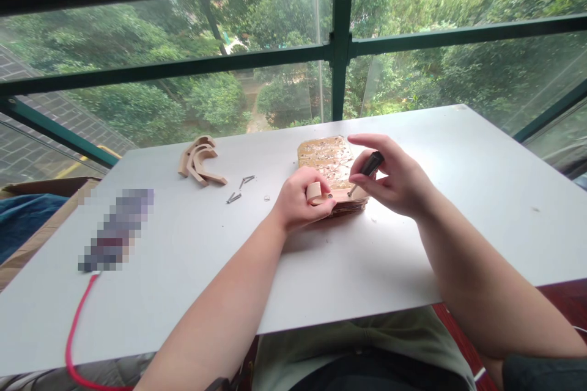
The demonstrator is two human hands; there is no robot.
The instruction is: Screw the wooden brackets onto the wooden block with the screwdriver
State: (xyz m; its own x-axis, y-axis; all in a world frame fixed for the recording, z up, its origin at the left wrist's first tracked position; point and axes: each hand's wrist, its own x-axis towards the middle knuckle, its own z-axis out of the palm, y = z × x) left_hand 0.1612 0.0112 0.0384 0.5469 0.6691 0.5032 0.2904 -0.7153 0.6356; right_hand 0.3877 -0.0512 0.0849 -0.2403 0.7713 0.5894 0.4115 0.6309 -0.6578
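Lap (312, 348) seen nearest, below table (504, 208). Other hooks (198, 162) heaped at left, loose screws (233, 198) beside. Hook (314, 192) clamped by left hand (300, 198) along block's (321, 156) near edge; screwdriver (370, 163) gripped in right hand (394, 174). 2 hands apart. Tip best kept square in screw head (350, 194), hook pressed flat. Hook's long axis laid left-right, curl at left end.

1. Right of the right hand (392, 180), the table (495, 214) gives broad open room.
2. Between it and the left hand (298, 198), the screwdriver (370, 163) and block (323, 156) leave little passage.
3. Leftward, screws (234, 198) and curved wooden pieces (184, 162) obstruct; nearer the person, a lane runs toward the red cord (76, 324).
4. Behind the block, the gap before the window frame (339, 85) seems narrow, though depth is hard to judge.
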